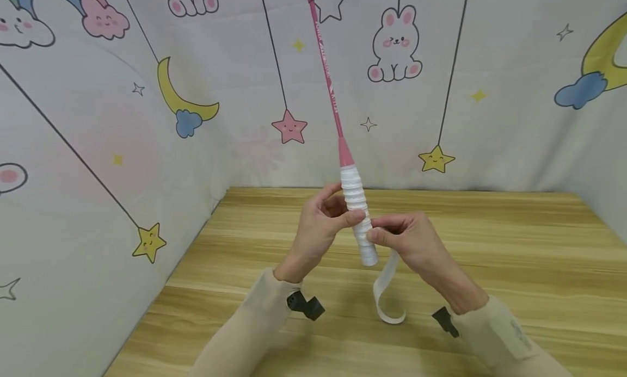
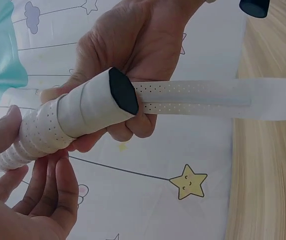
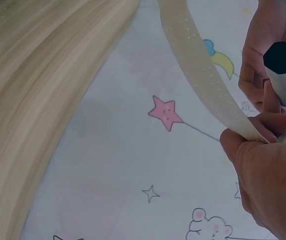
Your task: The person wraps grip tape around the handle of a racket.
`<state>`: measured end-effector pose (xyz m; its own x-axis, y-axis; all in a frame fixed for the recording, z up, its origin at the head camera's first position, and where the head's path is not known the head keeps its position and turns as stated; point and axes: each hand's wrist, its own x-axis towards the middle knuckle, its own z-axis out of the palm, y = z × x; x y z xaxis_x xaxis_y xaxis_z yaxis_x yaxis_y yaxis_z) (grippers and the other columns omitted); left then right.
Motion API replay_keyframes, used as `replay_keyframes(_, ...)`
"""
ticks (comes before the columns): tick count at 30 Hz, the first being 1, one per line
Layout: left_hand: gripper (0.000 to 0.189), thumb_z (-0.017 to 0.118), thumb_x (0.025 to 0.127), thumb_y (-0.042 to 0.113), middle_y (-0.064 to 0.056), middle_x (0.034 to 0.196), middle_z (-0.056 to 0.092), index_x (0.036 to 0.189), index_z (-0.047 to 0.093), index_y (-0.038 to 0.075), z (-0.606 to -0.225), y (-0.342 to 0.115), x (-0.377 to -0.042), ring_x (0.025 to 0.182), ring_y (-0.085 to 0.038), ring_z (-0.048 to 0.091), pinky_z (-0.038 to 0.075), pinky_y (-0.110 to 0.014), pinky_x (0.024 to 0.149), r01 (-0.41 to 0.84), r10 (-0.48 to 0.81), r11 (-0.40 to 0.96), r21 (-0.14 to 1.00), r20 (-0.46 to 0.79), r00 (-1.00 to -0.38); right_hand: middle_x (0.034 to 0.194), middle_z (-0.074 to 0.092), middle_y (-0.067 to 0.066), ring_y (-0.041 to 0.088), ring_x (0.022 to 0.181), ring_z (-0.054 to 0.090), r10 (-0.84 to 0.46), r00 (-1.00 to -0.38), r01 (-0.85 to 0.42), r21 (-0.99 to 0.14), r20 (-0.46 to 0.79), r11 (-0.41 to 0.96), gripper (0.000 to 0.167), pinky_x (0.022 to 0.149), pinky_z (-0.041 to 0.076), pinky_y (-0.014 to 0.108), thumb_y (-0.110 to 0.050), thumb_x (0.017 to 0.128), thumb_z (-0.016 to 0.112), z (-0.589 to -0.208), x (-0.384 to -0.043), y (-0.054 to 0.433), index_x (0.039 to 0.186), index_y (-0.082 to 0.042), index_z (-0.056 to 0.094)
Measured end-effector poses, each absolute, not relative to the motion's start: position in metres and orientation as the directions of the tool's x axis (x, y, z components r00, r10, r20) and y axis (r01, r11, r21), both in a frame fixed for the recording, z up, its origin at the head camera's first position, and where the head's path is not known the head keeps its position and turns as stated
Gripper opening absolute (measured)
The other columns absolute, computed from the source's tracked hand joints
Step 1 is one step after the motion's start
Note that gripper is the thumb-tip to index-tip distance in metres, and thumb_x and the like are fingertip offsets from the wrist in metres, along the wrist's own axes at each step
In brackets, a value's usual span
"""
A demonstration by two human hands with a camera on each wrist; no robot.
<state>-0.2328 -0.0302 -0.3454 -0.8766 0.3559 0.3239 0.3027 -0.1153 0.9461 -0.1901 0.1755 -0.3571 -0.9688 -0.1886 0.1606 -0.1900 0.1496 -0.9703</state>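
A pink badminton racket (image 1: 326, 67) is held up at a tilt, its head cut off by the top of the head view. Ridged, perforated white grip tape (image 1: 354, 189) is wound round its handle, whose dark butt end (image 2: 124, 91) shows in the left wrist view. My left hand (image 1: 318, 224) holds the wrapped handle between thumb and fingers. Lower down, at the handle's side, my right hand (image 1: 416, 243) pinches the tape. From there the loose tape tail (image 1: 382, 290) hangs in a curl over the table; its dotted surface shows in both wrist views.
A wood-grain table (image 1: 514, 246) lies below the hands. Behind it and at the sides hangs a pale cloth (image 1: 235, 83) printed with stars, moons and rabbits. Dark wrist cameras (image 1: 306, 305) are on both sleeves. Teal fabric (image 2: 3, 50) shows in the left wrist view.
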Motion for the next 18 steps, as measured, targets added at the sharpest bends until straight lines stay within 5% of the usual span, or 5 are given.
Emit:
replay_keyframes(6, 0.054, 0.072, 0.100, -0.005, -0.025, 0.118, 0.073, 0.152, 0.057, -0.002, -0.3452, -0.0315, -0.2336, 0.094, -0.009, 0.069, 0.058, -0.028, 0.090, 0.297, 0.347, -0.094, 0.950, 0.311, -0.885, 0.104, 0.084, -0.015, 0.004, 0.100, 0.075, -0.211, -0.959, -0.223, -0.961, 0.187, 0.162, 0.031, 0.093, 0.061, 0.023, -0.009, 0.099, 0.080, -0.3587, -0.1903, 0.1772, 0.123, 0.011, 0.077)
replay_keyframes(13, 0.048, 0.066, 0.104, -0.004, 0.007, 0.104, 0.073, 0.150, 0.058, -0.005, -0.3447, -0.0339, -0.2325, 0.096, -0.009, 0.068, 0.058, -0.026, 0.088, 0.255, 0.370, -0.182, 0.950, 0.306, -0.877, 0.111, 0.085, 0.001, 0.005, 0.099, 0.075, -0.222, -0.954, -0.245, -0.950, 0.201, 0.193, 0.028, 0.090, 0.061, 0.023, -0.007, 0.099, 0.079, -0.3574, -0.1881, 0.1785, 0.122, 0.009, 0.078)
replay_keyframes(18, 0.046, 0.062, 0.105, -0.005, 0.008, 0.102, 0.073, 0.150, 0.056, -0.008, -0.3422, -0.0336, -0.2312, 0.095, -0.008, 0.067, 0.058, -0.025, 0.087, 0.209, 0.378, -0.204, 0.956, 0.274, -0.884, 0.115, 0.084, 0.007, 0.006, 0.101, 0.076, -0.230, -0.951, -0.249, -0.951, 0.204, 0.185, 0.027, 0.092, 0.062, 0.024, -0.007, 0.099, 0.079, -0.3558, -0.1873, 0.1786, 0.121, 0.009, 0.079)
